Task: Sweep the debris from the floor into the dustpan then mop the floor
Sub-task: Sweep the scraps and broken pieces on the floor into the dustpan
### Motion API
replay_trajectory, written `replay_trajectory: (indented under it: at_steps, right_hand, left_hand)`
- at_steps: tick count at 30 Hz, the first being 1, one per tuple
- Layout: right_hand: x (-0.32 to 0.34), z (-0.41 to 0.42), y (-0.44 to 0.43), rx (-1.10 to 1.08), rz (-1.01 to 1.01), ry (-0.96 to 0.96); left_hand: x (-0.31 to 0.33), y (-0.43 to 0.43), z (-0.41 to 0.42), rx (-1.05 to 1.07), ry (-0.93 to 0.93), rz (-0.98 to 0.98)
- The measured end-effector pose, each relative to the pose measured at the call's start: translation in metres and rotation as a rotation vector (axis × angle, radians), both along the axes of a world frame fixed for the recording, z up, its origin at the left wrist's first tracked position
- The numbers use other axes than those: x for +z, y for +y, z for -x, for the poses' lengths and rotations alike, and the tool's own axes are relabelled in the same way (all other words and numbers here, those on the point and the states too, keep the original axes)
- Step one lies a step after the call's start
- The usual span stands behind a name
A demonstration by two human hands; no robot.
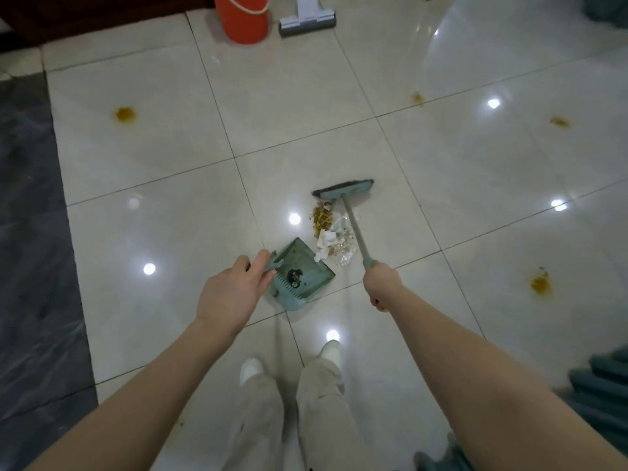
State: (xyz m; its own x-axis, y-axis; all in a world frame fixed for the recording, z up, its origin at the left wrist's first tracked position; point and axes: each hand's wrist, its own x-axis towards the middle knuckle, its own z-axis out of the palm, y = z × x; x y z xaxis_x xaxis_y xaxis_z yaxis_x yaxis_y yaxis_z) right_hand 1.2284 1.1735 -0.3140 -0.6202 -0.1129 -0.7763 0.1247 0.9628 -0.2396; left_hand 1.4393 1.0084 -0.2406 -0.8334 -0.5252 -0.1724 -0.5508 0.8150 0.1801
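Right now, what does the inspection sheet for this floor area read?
Surface: glossy tile floor, orange-brown stains scattered, unmopped.
Job's things: green dustpan lying on the floor, dark bit inside; broom head beyond the debris pile; pile just outside the pan's mouth. Mop head and red bucket wait at the far edge.
Clutter: nothing seen beyond the debris.
Hands: left hand at the dustpan handle; right hand closed on the broom handle.
Cables: nothing seen.
Surroundings: dark floor strip left, teal furniture right.
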Motion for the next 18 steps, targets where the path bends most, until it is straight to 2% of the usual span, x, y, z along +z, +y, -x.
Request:
replay_trajectory:
  at_steps: [9, 18]
  right_hand:
    - [0.015, -0.114, 0.063, 0.168, -0.058, -0.006]
    - [0.053, -0.201, 0.109, 0.23, -0.094, -0.035]
  left_hand:
    - [0.005, 0.001, 0.001, -0.023, 0.054, -0.039]
    - [0.015, 0.001, -0.01, -0.071, 0.038, -0.098]
